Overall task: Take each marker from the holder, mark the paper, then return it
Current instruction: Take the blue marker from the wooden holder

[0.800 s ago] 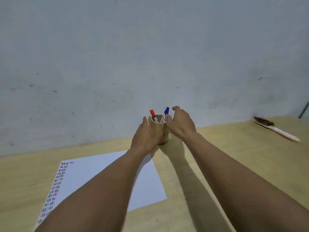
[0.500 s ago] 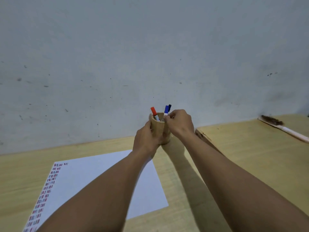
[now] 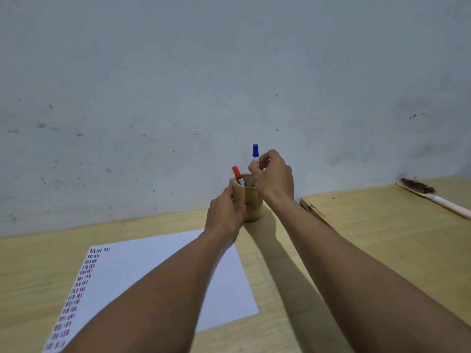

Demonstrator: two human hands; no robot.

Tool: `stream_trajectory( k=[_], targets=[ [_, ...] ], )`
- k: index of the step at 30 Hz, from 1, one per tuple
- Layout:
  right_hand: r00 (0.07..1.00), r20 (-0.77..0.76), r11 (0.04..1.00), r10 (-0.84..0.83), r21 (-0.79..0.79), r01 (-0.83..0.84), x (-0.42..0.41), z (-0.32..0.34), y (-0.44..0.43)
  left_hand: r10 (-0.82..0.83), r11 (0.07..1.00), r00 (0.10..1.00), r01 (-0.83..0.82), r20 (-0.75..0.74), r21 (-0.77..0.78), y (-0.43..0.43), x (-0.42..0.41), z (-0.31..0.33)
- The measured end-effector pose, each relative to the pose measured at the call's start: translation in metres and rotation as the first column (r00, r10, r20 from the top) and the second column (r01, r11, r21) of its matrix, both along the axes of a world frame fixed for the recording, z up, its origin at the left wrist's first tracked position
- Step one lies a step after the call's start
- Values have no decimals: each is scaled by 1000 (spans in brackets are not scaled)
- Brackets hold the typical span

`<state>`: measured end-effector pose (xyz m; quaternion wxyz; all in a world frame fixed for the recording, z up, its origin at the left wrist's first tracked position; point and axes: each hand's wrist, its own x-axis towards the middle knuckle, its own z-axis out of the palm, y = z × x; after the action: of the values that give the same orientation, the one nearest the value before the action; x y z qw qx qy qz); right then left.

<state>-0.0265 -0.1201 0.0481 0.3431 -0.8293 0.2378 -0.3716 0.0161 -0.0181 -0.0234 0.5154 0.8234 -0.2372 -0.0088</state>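
A round wooden holder (image 3: 251, 203) stands on the table near the wall. My left hand (image 3: 225, 215) wraps around its left side. My right hand (image 3: 274, 178) pinches a blue-capped marker (image 3: 255, 151) and holds it raised above the holder's rim, cap up. A red-capped marker (image 3: 236, 172) leans inside the holder at its left. A white sheet of paper (image 3: 158, 266) lies in front of the holder, with columns of short red and blue marks down its left edge; my left forearm covers part of it.
The wooden table (image 3: 369, 238) meets a grey wall. A brush with a pale handle (image 3: 438, 198) lies at the far right by the wall. A seam with a chipped corner (image 3: 309, 207) splits the tabletop right of the holder.
My right hand has lifted the blue-capped marker up out of the holder; earlier it stood low inside beside the red one. My left hand stays on the holder.
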Motion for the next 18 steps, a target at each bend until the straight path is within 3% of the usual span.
stream_trajectory(
  k=[5, 11, 15, 18],
  targets=[
    [990, 70, 992, 119, -59, -115, -12, 26, 19, 78, 996, 996, -80, 47, 40, 21, -3, 17],
    [978, -9, 958, 207, -200, -204, -26, 37, 48, 224, 954, 972, -203, 73, -219, 70, -14, 68],
    [964, -105, 939, 243, -224, -261, -40, 40, 68, 154, 919, 988, -142, 5, -368, 106, -23, 93],
    [952, -132, 934, 275, -201, -297, -49, 43, 86, 88, 933, 996, -75, 21, -353, 130, -35, 103]
  ],
)
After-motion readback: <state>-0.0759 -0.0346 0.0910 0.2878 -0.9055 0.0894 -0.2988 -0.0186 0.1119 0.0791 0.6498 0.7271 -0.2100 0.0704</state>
